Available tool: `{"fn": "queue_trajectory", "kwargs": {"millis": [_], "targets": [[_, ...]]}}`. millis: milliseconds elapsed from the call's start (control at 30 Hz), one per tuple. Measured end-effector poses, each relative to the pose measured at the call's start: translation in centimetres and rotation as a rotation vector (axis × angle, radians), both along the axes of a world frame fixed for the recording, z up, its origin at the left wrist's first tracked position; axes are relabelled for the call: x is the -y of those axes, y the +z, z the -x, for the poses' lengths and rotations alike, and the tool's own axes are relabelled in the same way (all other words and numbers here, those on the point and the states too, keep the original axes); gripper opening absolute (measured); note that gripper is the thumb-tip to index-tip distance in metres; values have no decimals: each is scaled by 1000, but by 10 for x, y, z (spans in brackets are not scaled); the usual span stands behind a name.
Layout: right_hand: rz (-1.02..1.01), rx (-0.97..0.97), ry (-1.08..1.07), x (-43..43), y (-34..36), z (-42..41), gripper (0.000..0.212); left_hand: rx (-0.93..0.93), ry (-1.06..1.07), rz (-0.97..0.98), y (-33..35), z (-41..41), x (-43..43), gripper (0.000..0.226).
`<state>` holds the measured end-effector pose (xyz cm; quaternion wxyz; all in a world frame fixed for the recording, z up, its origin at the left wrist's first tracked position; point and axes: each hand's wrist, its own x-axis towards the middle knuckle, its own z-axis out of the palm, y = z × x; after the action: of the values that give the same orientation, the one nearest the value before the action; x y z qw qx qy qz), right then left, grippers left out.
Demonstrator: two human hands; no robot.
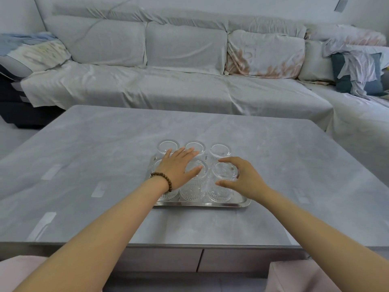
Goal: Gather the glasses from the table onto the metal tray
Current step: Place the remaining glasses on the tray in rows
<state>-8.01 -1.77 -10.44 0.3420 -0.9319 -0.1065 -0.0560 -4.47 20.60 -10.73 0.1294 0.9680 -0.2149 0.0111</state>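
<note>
Your right hand [244, 178] grasps the front-right glass [220, 191] — likely fragile, slick; hold its ribbed sides — your left hand [176, 165] lies flat, empty.

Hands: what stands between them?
The middle front glass, on the tray, between the left hand and the right hand, which grips the front right glass; head view.

Both bare forearms reach forward over the metal tray [202, 204]. The left hand [176, 167] is flat above the tray's left half, 5 fingers straight and spread, with a bead bracelet [167, 180] at the wrist. The right hand [244, 178] curls thumb and fingers round the glass [223, 171] at the tray's near right corner.
</note>
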Motion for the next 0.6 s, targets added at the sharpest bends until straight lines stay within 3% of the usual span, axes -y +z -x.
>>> {"fn": "queue_trajectory", "kwargs": {"millis": [167, 333, 433, 600], "targets": [[-69, 51, 10, 1, -8, 4, 67, -4, 24, 238, 5, 1, -2, 72], [-203, 39, 36, 3, -20, 7, 104, 36, 102, 540, 8, 8, -25, 101], [-221, -97, 44, 7, -31, 6, 126, -111, 191, 714, 0, 8, -51, 128], [-190, -196, 109, 10, -40, -1, 127, -357, 264, 629, -29, 7, -82, 148]]}}
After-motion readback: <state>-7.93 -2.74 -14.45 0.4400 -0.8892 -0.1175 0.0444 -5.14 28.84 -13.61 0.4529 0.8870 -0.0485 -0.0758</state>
